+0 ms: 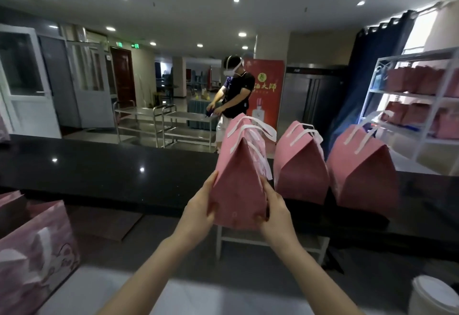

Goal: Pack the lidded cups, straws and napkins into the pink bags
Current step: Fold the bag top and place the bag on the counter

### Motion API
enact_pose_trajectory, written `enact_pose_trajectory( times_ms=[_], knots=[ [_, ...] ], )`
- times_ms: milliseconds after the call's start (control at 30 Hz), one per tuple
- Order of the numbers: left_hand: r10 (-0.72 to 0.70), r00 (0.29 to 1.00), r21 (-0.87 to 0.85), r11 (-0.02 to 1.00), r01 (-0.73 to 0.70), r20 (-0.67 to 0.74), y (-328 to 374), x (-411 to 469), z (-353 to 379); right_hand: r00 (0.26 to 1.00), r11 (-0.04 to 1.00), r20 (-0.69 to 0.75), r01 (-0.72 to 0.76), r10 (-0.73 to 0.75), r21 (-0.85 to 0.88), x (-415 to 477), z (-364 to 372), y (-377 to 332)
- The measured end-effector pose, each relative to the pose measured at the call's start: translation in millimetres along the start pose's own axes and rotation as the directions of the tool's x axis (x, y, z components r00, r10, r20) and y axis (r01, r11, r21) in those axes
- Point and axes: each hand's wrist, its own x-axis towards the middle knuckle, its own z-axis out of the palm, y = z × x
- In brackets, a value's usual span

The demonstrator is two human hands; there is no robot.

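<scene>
A pink paper bag (238, 178) with white ribbon handles is held between both my hands at the front edge of the black counter (99, 168). My left hand (201, 208) grips its left side, thumb on the near face. My right hand (275, 209) grips its right side the same way. Two more pink bags (301, 168) (362, 173) stand upright on the counter to the right. A white lidded cup (433, 295) sits at the bottom right corner. Another pink bag (32, 252) with a pale print stands at the lower left.
A white shelf rack (427, 96) at the right holds several pink bags. Beyond the counter, a person wearing a headset (233, 96) stands by steel trolleys (164, 126). A white stool frame (268, 242) stands below the counter. A pale work surface (211, 297) lies under my arms.
</scene>
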Motion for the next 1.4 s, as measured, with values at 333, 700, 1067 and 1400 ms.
enact_pose_trajectory(
  times_ms=[333, 700, 1067, 1400],
  knots=[
    [-0.04, 0.99, -0.003, 0.999, 0.041, 0.134, -74, 65, 29, 0.988, 0.98, -0.018, -0.156, 0.155, -0.121, 57, 36, 45],
    [-0.026, 0.986, 0.069, 0.998, 0.015, 0.166, -117, 126, 49, 0.982, 0.963, -0.078, -0.185, 0.173, -0.195, 118, 52, 69],
    [-0.033, 0.995, 0.108, 0.994, 0.023, 0.091, -114, 120, 48, 0.973, 0.956, -0.145, -0.209, 0.182, -0.206, 108, 48, 64],
    [-0.112, 0.992, 0.143, 0.983, 0.119, -0.056, -90, -8, -24, 0.999, 0.972, -0.025, -0.036, 0.031, -0.234, 8, 41, 7]
  ],
)
